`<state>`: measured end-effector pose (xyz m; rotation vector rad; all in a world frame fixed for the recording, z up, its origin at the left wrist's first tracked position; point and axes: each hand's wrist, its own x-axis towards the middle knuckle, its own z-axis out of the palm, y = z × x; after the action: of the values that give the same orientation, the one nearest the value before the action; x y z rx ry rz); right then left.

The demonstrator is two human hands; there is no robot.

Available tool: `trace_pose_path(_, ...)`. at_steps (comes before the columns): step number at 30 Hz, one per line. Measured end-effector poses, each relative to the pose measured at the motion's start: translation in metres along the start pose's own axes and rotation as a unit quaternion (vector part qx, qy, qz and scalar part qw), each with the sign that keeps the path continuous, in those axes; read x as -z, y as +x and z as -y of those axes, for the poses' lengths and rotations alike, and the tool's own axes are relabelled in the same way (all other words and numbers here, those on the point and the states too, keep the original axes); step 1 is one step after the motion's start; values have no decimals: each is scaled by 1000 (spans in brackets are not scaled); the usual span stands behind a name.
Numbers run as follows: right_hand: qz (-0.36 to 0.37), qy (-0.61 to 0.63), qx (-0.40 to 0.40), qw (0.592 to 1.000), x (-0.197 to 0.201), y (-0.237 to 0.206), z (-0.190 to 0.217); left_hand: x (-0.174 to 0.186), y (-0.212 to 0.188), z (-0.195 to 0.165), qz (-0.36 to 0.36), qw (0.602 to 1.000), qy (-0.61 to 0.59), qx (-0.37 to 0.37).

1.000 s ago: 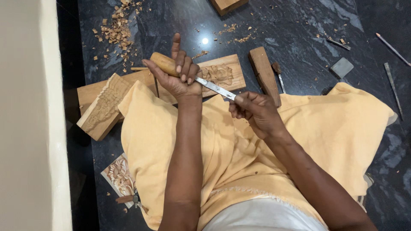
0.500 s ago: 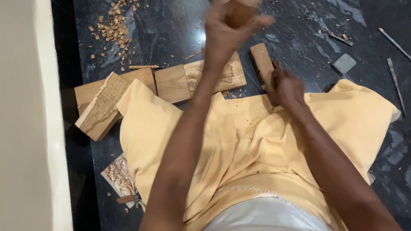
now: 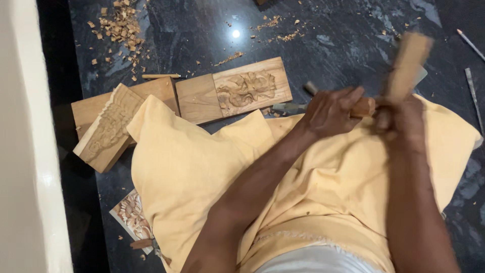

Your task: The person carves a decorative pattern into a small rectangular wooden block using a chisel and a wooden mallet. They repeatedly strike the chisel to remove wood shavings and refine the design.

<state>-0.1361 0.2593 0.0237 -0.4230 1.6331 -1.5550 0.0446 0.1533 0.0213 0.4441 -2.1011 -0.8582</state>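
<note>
Chisel [image 3: 323, 107]: wooden handle, steel blade, lying near-horizontal over the yellow cloth, blade tip pointing left toward the carved panel; handle mostly covered by the grip. Mallet [image 3: 408, 65]: pale wooden block, upright, motion-blurred, right of the chisel handle.

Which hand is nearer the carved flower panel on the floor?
Left. The left hand, gripping a chisel, sits just right of the flower panel; the right hand, holding a wooden block, is farther right.
</note>
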Motion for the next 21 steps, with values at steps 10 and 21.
trace_pose_path(10, -39, 67, 132, 988, -10, -51, 19, -18, 16, 34, -18, 999, 32, 25)
trace_pose_path(21, -35, 75, 159, 984, -11, -57, 20, -21, 17, 41, -23, 999, 28, 33)
